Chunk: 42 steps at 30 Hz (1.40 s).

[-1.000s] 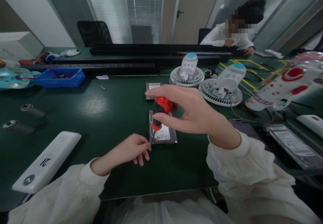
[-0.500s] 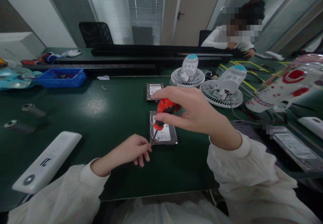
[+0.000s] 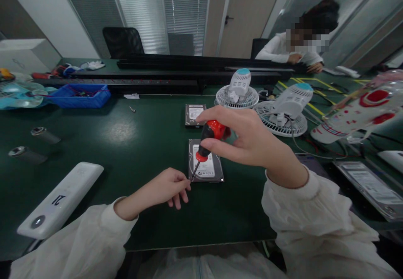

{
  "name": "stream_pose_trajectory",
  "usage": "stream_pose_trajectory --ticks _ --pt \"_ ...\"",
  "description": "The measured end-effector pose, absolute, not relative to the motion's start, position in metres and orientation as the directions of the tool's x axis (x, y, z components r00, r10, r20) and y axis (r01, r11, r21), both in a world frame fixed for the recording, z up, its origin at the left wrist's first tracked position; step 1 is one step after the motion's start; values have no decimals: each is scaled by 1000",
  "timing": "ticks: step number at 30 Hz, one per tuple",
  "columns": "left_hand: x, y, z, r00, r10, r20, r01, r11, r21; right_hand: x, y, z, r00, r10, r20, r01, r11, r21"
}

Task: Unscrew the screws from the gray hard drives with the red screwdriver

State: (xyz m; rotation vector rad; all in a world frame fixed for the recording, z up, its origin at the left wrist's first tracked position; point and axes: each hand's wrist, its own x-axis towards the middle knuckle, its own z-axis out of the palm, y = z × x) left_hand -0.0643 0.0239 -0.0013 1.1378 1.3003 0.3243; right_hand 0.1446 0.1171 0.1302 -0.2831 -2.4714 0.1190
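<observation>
My right hand grips a red and black screwdriver, tilted with its tip down at the near left corner of a hard drive lying flat on the green table. My left hand rests on the table just left of that corner, thumb and forefinger pinched at the screwdriver's tip. What the pinch holds is too small to make out. A second hard drive lies farther back.
Two small white fans lie behind the drives. A white device marked 21 sits at the near left, two metal cylinders and a blue bin beyond. More drives lie at the right. Another person sits at the far side.
The view has shifted slightly. The screwdriver handle has tilted a little in my right hand. Its tip and my left hand stay at the drive's corner.
</observation>
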Motion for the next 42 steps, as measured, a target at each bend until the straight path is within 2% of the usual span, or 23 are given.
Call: stream_pose_trajectory --ticks 5,11,18,23,30,36,42 --pt "-63 24 1 305 748 -590 383 471 795 146 120 128 -783 148 604 16 976 -218" --pt "-65 25 0 317 745 -587 381 467 798 145 119 130 -757 214 618 165 977 -136" --pt "-63 24 0 298 744 -599 376 485 789 146 120 130 -789 153 595 37 979 -203" --pt "-64 24 -2 307 746 -591 381 473 795 146 119 131 -767 226 601 190 974 -124" --pt "-64 24 -2 302 748 -591 373 478 795 147 121 131 -806 160 570 35 974 -223" --pt "-65 23 -2 307 751 -585 384 464 798 147 119 131 -771 243 589 189 970 -153" --pt "-64 23 -2 305 750 -588 377 471 797 147 120 131 -799 167 577 59 978 -201"
